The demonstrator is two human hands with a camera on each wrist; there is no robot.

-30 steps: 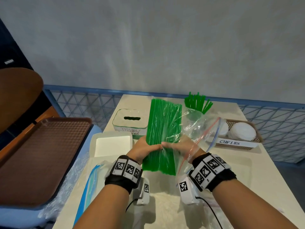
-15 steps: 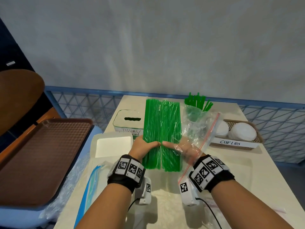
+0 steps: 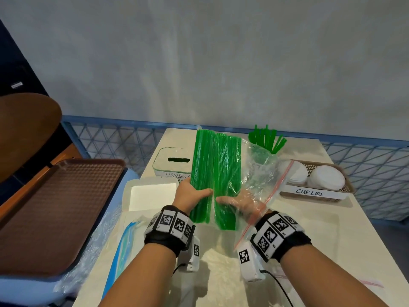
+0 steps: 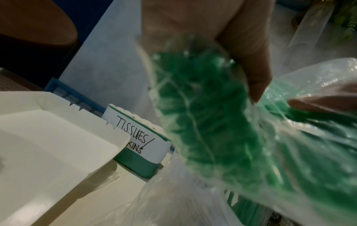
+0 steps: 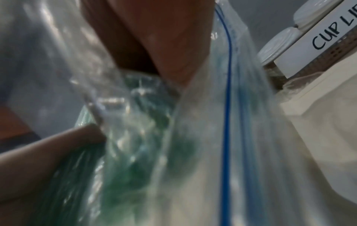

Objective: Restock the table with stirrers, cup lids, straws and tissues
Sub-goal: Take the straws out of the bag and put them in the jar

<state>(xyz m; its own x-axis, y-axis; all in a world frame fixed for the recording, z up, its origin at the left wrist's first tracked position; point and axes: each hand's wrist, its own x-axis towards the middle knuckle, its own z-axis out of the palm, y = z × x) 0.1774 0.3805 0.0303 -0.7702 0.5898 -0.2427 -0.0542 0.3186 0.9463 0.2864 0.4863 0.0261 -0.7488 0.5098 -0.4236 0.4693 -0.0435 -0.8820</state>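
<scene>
Straws (image 3: 215, 173) stood upright just right of the tissue box (image 3: 174, 162), split into two bundles. Left hand (image 3: 190, 193) curled round the bare one; right hand (image 3: 241, 203) gripped the other through the bag (image 3: 261, 171), probably to peel the plastic away.

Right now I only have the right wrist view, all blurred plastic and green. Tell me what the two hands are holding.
Observer: The left hand grips one bundle of green straws. The right hand, under the clear zip bag, holds a second bundle beside it.
Operator: Tell me where the restock spot is.
Observer: A cup of green sticks stands at the table's far edge, behind the bag.
Operator: Read me whatever sits left of the bundles.
Observer: A white box labelled TISSUES.
</scene>
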